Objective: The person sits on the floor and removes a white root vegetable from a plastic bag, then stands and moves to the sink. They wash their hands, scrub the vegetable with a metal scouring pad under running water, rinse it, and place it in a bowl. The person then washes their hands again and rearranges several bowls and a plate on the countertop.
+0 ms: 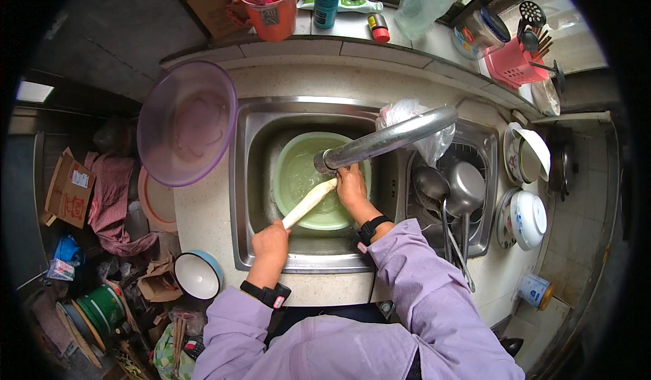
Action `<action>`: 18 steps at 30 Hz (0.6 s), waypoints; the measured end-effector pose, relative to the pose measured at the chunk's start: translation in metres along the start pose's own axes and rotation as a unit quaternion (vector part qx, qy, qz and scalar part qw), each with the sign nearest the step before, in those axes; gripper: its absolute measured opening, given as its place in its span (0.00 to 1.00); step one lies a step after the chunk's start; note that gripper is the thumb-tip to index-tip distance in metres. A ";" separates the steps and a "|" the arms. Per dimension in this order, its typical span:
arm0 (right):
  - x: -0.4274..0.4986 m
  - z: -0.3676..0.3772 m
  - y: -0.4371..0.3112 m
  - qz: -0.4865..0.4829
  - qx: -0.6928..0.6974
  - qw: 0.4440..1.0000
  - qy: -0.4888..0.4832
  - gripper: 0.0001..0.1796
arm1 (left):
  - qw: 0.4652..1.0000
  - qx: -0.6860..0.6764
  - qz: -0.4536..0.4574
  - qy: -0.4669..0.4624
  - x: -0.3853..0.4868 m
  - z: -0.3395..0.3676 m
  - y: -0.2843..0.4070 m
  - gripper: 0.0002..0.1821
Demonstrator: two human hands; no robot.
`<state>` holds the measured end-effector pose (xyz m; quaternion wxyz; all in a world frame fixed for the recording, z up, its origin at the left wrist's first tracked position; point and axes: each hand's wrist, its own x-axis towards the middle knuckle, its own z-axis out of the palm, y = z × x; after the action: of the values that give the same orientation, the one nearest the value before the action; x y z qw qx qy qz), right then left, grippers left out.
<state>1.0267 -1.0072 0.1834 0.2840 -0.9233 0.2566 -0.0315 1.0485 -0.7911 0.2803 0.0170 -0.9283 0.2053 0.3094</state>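
Note:
My left hand (270, 245) grips the near end of a long, pale peeled vegetable (311, 203), which slants up and right over a light green plastic basin (285, 152). My right hand (352, 186) is at the vegetable's far tip, just under the spout of the metal faucet (391, 138). The faucet partly hides its fingers, so I cannot tell whether they close around the tip. Water with a rippled surface (305, 171) lies in the basin. The basin stands in the left bowl of a stainless steel sink (262, 125).
A translucent purple basin (196, 120) tilts at the left counter edge, above an enamel bowl (198, 275). The right sink bowl holds a ladle (430, 182) and a steel pan (465, 186). A plastic bag (407, 115) is behind the faucet. White bowls (529, 219) stand far right.

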 end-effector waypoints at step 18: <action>0.019 0.017 0.029 0.031 0.085 0.993 0.070 0.14 | 0.953 -0.254 0.082 -0.145 0.020 -0.007 0.000 0.19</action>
<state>1.0330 -1.0284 0.1520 0.3439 -0.8829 0.3005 -0.1091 1.0672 -0.7998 0.2746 -0.2152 -0.8272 0.1909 0.4827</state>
